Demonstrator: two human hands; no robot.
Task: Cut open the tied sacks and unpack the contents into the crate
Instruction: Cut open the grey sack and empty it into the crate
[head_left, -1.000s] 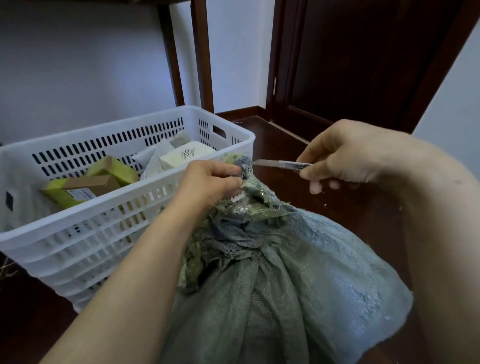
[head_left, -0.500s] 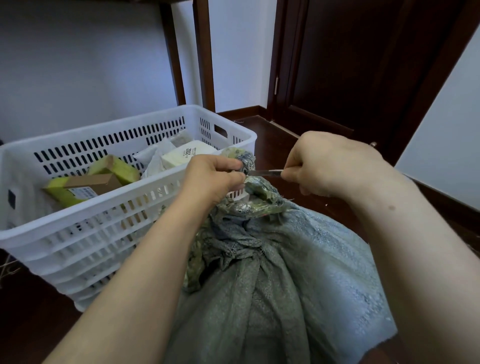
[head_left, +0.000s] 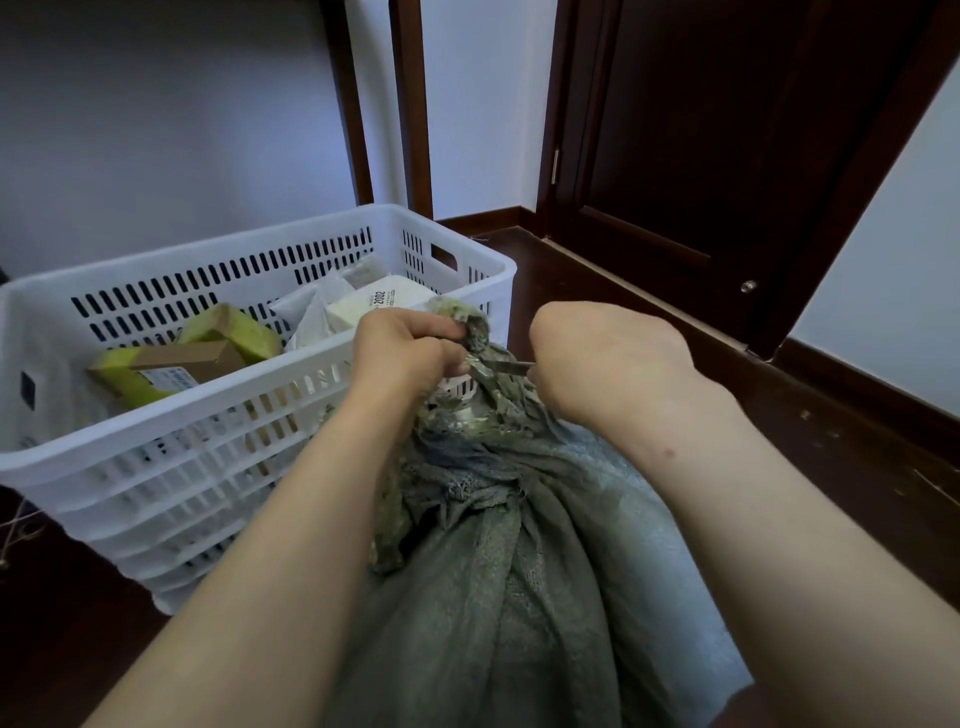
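Observation:
A grey-green woven sack (head_left: 498, 582) stands in front of me, its neck bunched and tied. My left hand (head_left: 408, 353) grips the twisted top of the neck. My right hand (head_left: 602, 364) holds a small knife (head_left: 506, 368); its thin blade lies against the neck right beside my left fingers. The knife's handle is hidden inside my fist. To the left stands a white slatted plastic crate (head_left: 260, 431) holding yellow-green boxes (head_left: 228, 332), a brown carton (head_left: 182, 361) and a white box (head_left: 374, 306).
A dark wooden floor (head_left: 831, 457) spreads to the right. A dark door (head_left: 727, 130) fills the back right, and two wooden posts (head_left: 410, 104) rise behind the crate against a pale wall.
My right hand has moved left with the knife, bringing the blade from clear of the sack up against the tied neck next to my left fingers. My left hand stays on the neck.

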